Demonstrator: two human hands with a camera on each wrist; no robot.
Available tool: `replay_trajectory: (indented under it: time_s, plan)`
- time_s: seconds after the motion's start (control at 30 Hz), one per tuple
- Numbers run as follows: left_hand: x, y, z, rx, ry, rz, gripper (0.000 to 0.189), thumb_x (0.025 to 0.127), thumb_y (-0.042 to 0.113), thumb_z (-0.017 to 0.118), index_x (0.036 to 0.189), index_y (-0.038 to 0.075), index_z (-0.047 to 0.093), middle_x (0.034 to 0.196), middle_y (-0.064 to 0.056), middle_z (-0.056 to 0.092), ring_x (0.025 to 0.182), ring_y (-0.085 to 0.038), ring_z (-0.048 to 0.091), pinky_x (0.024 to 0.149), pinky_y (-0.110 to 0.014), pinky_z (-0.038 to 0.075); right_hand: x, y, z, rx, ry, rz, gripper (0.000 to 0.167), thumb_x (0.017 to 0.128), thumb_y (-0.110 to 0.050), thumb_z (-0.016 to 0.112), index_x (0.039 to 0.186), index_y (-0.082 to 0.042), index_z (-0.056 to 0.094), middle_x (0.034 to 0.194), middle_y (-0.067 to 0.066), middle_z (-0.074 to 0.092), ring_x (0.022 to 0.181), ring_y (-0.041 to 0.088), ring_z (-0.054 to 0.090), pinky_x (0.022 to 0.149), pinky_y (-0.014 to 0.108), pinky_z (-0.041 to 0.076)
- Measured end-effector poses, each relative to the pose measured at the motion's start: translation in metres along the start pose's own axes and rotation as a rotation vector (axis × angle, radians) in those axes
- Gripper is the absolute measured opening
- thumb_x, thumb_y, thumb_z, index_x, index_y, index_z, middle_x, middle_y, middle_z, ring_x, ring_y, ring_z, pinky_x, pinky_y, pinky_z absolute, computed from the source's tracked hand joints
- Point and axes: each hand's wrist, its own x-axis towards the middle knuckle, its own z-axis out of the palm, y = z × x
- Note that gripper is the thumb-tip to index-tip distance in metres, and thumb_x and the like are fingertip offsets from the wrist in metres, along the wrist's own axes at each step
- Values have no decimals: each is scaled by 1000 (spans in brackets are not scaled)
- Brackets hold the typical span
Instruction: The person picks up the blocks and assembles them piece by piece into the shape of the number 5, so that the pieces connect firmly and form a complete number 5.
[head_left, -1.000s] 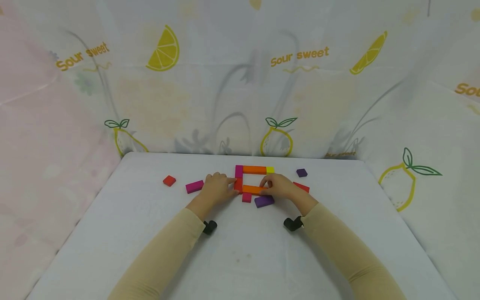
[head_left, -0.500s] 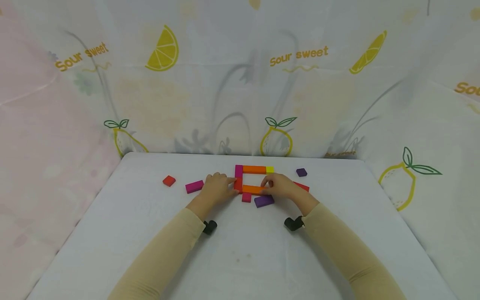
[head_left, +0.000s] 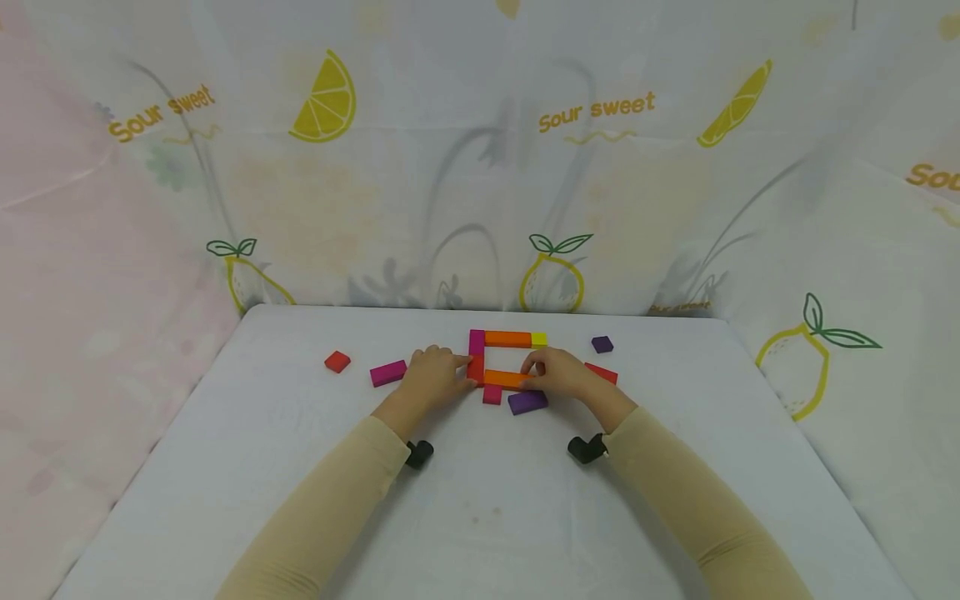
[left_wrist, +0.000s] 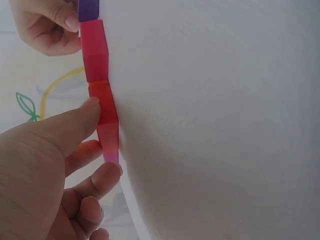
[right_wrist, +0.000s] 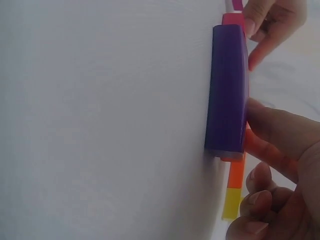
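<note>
- The left hand (head_left: 432,377) is reaching to the left side of the red bar (head_left: 477,369); its thumb and straight index finger are touching that side without wrapping round it, while its other fingers are bending loosely.
- The right hand (head_left: 557,372) is pinching the right end of the near orange bar (head_left: 501,379) between thumb and index finger; its remaining fingers are curling beneath the palm.
- The red bar is forming the near part of the left side of a block outline; the magenta bar (head_left: 477,342) is continuing that side away from the person.
- The near orange bar is lying crosswise, its left end meeting the red bar; the far orange bar (head_left: 507,339) is running roughly parallel, with a yellow block (head_left: 539,340) adjoining its right end.
- The small pink block (head_left: 492,395) and the purple bar (head_left: 528,402) are lying on the near side of the near orange bar.
- To the left, a loose magenta bar (head_left: 387,373) and a small red block (head_left: 337,361) are resting apart; to the right, a dark purple block (head_left: 602,344) and a partly hidden red block (head_left: 603,373) are lying.
- The white tabletop (head_left: 480,533) is supporting all the blocks; behind it, a lemon-printed backdrop (head_left: 450,192) is hanging.
</note>
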Motion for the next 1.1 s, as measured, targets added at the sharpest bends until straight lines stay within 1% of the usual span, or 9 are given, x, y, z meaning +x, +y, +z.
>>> replay_trajectory:
  time_s: [0.27, 0.4, 0.63, 0.93, 1.1]
  plan:
    - [1, 1, -2, 11, -12, -2, 57, 92, 51, 67, 143, 28, 57, 117, -10, 66, 106, -27, 55, 93, -44, 44, -1, 0, 1, 20, -2, 5, 22, 90, -29, 76, 105, -13, 71, 81, 5, 54, 80, 21, 51, 69, 31, 43]
    - [1, 1, -2, 3, -18, -4, 56, 92, 50, 67, 143, 29, 57, 119, -10, 67, 107, -28, 55, 94, -45, 44, -2, 0, 2, 26, 2, 0, 22, 90, -29, 76, 104, -13, 71, 80, 5, 54, 79, 20, 50, 69, 31, 42]
    - [0, 2, -3, -13, -23, -11, 56, 92, 50, 68, 142, 27, 58, 121, -10, 67, 107, -28, 55, 94, -45, 44, -1, 1, 3, 7, 7, -15, 23, 90, -30, 76, 104, -12, 71, 78, 5, 52, 77, 20, 50, 68, 30, 40]
    - [0, 3, -4, -19, -27, -12, 55, 93, 49, 67, 142, 27, 58, 123, -10, 67, 107, -28, 56, 94, -45, 44, -2, 1, 3, 19, 4, 0, 23, 90, -30, 77, 105, -13, 71, 81, 5, 53, 80, 20, 50, 69, 30, 41]
    - [0, 2, -4, -18, -31, -9, 55, 93, 49, 67, 142, 27, 58, 125, -9, 67, 108, -28, 56, 94, -45, 44, -4, 2, -2, 26, 1, 12, 25, 92, -32, 74, 109, -14, 71, 85, 6, 54, 81, 21, 51, 68, 31, 42]
